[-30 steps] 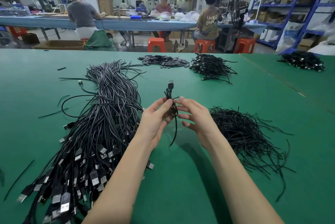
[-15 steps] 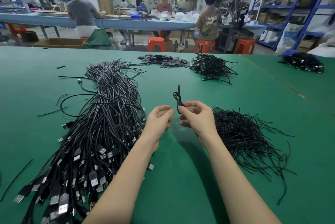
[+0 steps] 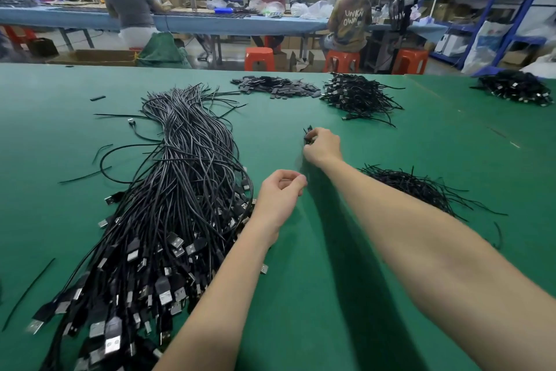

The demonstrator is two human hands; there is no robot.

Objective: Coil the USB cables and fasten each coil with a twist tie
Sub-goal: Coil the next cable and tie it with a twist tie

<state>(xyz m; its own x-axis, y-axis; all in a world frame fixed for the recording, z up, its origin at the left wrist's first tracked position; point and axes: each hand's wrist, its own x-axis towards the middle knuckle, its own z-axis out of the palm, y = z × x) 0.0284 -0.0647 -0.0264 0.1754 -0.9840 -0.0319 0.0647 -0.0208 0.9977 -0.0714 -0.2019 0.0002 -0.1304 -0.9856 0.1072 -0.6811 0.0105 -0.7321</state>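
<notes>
The table (image 3: 346, 295) has a matt green cover, smooth like a mat. The cables (image 3: 186, 166) look like black plastic with a light shine, and their plugs (image 3: 176, 246) end in bright metal. The ties (image 3: 421, 187) are thin, black and dull. The stools (image 3: 259, 58) are glossy orange plastic.
</notes>
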